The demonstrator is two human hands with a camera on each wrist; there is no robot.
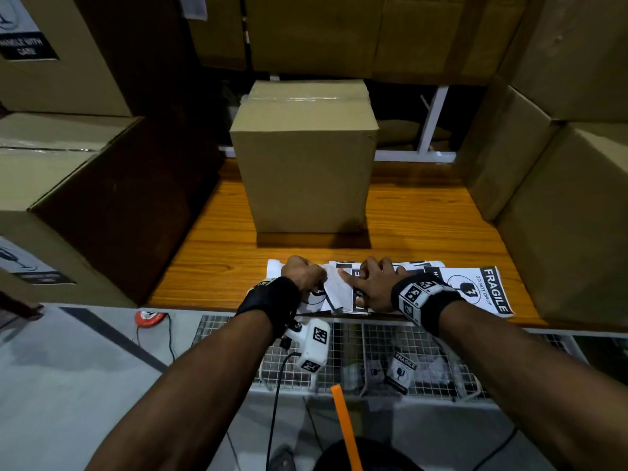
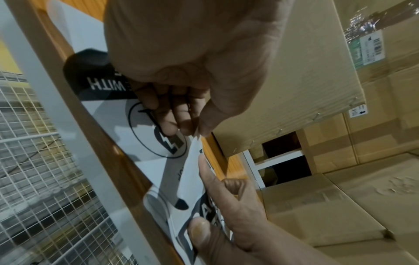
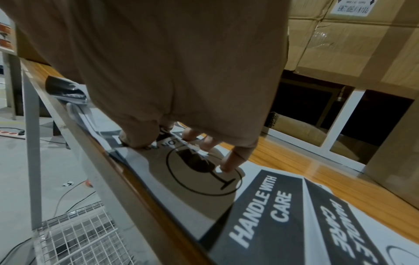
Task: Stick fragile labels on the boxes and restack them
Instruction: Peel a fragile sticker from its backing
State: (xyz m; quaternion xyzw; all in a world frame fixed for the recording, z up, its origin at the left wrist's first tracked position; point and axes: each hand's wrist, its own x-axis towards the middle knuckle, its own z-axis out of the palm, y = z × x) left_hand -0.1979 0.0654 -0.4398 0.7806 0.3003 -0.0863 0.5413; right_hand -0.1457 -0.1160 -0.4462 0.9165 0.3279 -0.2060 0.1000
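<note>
A plain taped cardboard box (image 1: 306, 158) stands upright in the middle of the wooden table (image 1: 424, 226). Black-and-white fragile labels (image 1: 482, 290) lie spread along the table's front edge. My left hand (image 1: 314, 283) is curled and pinches the lifted white corner of one label sheet (image 2: 192, 161) between thumb and fingertips (image 2: 179, 125). My right hand (image 1: 367, 283) rests on the same pile just to the right. Its fingertips (image 3: 229, 161) press down on a "HANDLE WITH CARE" label (image 3: 260, 206), with the index finger (image 2: 211, 181) laid along the lifted sheet. The box is beyond both hands, untouched.
Stacked cardboard boxes wall in the table at the left (image 1: 68, 198), the right (image 1: 560, 215) and behind. A wire basket (image 1: 339, 351) holding more labels hangs below the front edge. An orange strip (image 1: 345, 430) and a red round object (image 1: 149, 317) lie lower down.
</note>
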